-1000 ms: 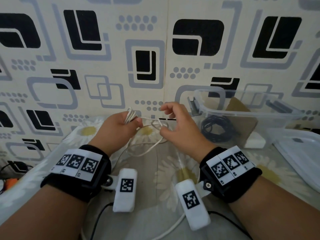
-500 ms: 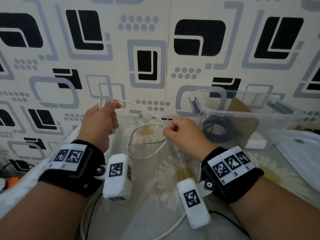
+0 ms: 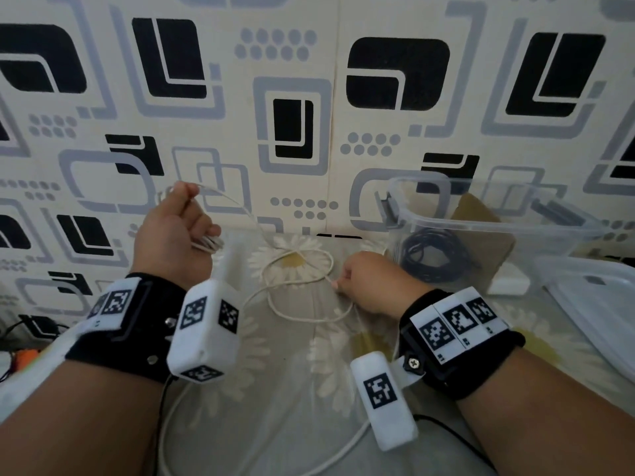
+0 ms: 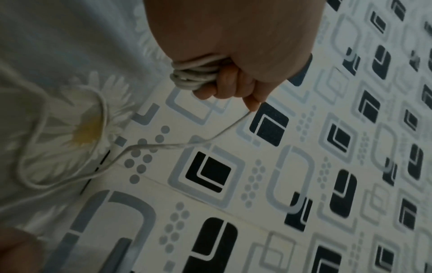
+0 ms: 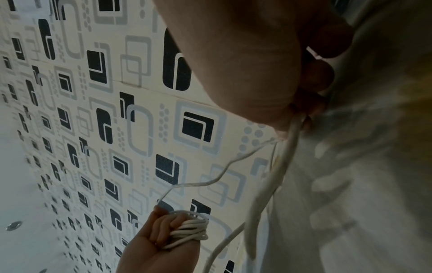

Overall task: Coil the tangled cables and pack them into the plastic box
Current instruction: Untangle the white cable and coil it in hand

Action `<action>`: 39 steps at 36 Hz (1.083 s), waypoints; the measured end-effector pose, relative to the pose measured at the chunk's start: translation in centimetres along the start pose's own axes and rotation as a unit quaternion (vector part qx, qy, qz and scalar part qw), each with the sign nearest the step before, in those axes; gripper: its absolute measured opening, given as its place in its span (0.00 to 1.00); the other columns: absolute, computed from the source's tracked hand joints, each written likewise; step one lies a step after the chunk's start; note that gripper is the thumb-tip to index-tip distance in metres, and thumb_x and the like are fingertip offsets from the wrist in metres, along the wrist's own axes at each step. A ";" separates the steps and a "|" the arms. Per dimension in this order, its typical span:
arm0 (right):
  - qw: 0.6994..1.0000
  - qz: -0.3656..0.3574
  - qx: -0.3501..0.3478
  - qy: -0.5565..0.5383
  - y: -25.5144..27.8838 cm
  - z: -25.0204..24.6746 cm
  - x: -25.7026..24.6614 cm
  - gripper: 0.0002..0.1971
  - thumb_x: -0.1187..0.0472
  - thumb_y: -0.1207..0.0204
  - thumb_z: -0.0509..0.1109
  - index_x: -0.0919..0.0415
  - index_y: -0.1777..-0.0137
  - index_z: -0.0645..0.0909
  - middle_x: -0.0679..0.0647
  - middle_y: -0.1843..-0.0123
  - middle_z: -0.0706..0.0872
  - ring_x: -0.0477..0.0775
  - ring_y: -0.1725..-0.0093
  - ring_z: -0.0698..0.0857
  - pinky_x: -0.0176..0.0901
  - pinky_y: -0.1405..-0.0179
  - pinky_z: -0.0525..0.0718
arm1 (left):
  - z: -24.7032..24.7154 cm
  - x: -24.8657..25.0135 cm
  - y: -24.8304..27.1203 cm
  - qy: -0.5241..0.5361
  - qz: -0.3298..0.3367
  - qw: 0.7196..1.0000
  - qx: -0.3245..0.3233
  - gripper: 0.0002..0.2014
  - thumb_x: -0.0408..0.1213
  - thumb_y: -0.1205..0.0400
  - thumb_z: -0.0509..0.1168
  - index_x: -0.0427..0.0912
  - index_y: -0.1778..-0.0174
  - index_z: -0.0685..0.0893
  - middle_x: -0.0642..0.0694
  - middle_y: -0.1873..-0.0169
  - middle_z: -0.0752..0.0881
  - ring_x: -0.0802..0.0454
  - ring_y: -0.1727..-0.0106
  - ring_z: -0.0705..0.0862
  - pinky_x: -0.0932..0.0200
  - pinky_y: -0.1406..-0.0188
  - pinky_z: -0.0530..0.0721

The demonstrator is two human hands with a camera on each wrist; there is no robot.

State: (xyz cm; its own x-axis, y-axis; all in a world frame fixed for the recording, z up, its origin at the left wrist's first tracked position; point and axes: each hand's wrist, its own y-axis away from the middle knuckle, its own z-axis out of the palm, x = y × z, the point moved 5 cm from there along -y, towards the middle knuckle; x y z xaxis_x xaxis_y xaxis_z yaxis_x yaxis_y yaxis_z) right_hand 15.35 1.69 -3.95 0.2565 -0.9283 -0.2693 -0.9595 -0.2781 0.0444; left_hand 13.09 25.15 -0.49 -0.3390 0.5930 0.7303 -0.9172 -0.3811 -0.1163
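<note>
My left hand [image 3: 175,231] is raised near the wall and grips a bundle of white cable coils [image 3: 208,242], also plain in the left wrist view as a white coil [image 4: 192,76] round the fingers. One strand runs from it down to loose white cable loops [image 3: 302,286] on the flowered cloth. My right hand [image 3: 364,283], low over the cloth, pinches the white cable [image 5: 290,147] in a closed fist. The clear plastic box [image 3: 494,231] stands at the right by the wall, with a coiled black cable [image 3: 436,259] inside.
The box's clear lid [image 3: 604,304] lies at the right edge. A white adapter [image 3: 508,280] and a brown card [image 3: 481,235] show inside the box. More white cable [image 3: 178,424] trails toward me. The patterned wall [image 3: 309,97] stands close behind.
My hands have pulled apart: the left lifted up and left with the coils, the right dropped toward the cloth, closed into a fist on the cable. The strand between them has lengthened.
</note>
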 end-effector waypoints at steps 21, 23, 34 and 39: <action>0.857 -0.266 -0.141 -0.419 3.2 -0.4 -5.7 0.44 0.61 0.27 0.75 0.54 0.16 0.52 0.50 0.17 0.65 0.41 0.19 0.64 0.50 0.18 0.61 | 2.6 -1.4 2.3 -0.241 0.065 0.965 -0.086 0.11 0.39 0.13 0.59 0.40 0.58 0.80 0.53 0.82 0.63 0.56 0.79 0.61 0.61 0.71 0.68; 0.837 -0.259 -0.175 -0.449 3.5 -0.2 -5.7 0.44 0.66 0.25 0.73 0.56 0.16 0.50 0.52 0.19 0.68 0.44 0.20 0.67 0.50 0.19 0.64 | 2.8 -1.5 2.5 -0.239 0.064 0.964 -0.098 0.11 0.39 0.13 0.59 0.40 0.58 0.80 0.54 0.82 0.63 0.57 0.79 0.61 0.61 0.71 0.67; 0.812 -0.232 -0.095 -0.527 3.0 -2.0 -4.3 0.04 0.66 0.18 0.65 0.64 0.46 0.80 0.50 0.71 0.81 0.51 0.66 0.83 0.47 0.50 0.84 | 1.3 -0.7 1.3 -0.181 0.088 0.979 -0.034 0.11 0.40 0.13 0.59 0.44 0.60 0.80 0.55 0.81 0.65 0.58 0.79 0.63 0.62 0.69 0.69; 0.801 -0.242 0.024 -0.548 2.7 -3.1 -3.8 0.07 0.68 0.16 0.62 0.65 0.48 0.83 0.45 0.77 0.71 0.46 0.77 0.67 0.43 0.71 0.77 | 1.4 -0.8 1.3 -0.194 0.097 0.975 -0.039 0.10 0.40 0.13 0.60 0.44 0.58 0.80 0.55 0.81 0.65 0.56 0.78 0.63 0.63 0.69 0.71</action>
State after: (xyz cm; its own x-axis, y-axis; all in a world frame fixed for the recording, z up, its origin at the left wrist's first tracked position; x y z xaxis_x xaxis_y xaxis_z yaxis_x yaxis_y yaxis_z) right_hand 12.10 3.70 0.22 0.3691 0.0661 -0.9271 -0.7893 -0.5044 -0.3502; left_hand 12.49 23.16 -0.30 -0.4158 0.1959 0.8881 -0.8621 -0.3958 -0.3164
